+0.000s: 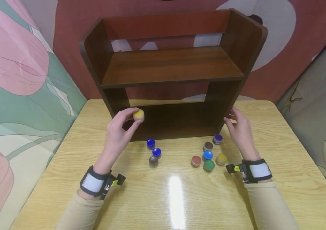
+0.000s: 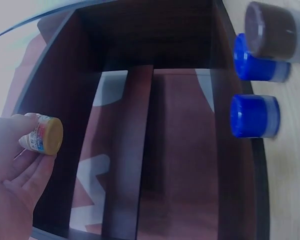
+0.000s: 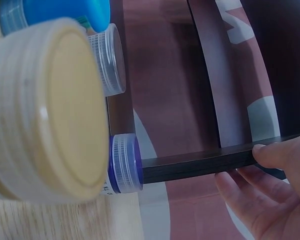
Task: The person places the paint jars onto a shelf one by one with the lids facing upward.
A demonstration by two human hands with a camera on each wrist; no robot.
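Observation:
My left hand pinches a small yellow-lidded paint jar between thumb and fingers. It holds the jar above the table, in front of the lower left part of a dark brown wooden shelf. The lid faces the shelf's inside in the left wrist view, and a printed label shows on the jar's side. At the other end, my right hand grips the front edge of the shelf's right side panel, thumb on one face and fingers on the other.
Two blue jars and a dark brown jar stand before the shelf's left half. Several more stand at the right, among them a purple jar, a green jar and a yellow jar. Patterned cloth hangs behind.

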